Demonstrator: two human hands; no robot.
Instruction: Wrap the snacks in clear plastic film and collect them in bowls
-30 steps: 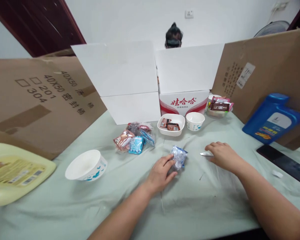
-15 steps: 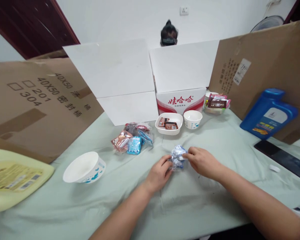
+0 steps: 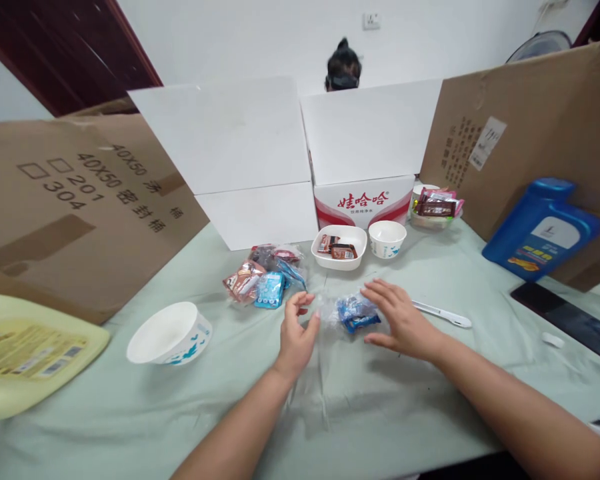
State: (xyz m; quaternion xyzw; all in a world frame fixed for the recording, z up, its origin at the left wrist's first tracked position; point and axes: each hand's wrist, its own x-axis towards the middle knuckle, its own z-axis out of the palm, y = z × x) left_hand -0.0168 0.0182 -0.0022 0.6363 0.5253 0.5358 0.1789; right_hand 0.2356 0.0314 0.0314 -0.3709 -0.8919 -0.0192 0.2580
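The left hand [image 3: 297, 328] stands on its little-finger edge on the cloth, wrist straight and forearm coming in from the lower middle. Its fingers are loosely curled, with thumb and forefinger a small way apart beside the clear, crinkled end of a plastic bag [image 3: 353, 312]; whether they pinch the film cannot be told. The right hand [image 3: 399, 319] lies palm down and slack, fingers spread and a little arched. Its fingertips touch the bag's right side without closing on it, and its forearm runs off to the lower right. The bag lies on the table between the two hands, a soft, rumpled pouch of see-through film with shiny blue wrapped pieces bunched inside. The table wears a pale green cloth [image 3: 130, 413], thin and creased. Just beyond the right hand lies a slim white tool [image 3: 443, 313], long and flat. Behind the left hand is a heap of glossy snack packets [image 3: 267, 277] in blue, pink and brown. Farther back sit a white dish [image 3: 341, 257] with rounded corners and brown packets in it, and a small round paper cup [image 3: 387, 239]. A wide white paper bowl [image 3: 170, 333] with blue print leans at the left, near a flat yellow plastic jug [image 3: 25, 353]. A blue plastic jug [image 3: 543, 230] rests against brown cardboard [image 3: 525, 120] at the right
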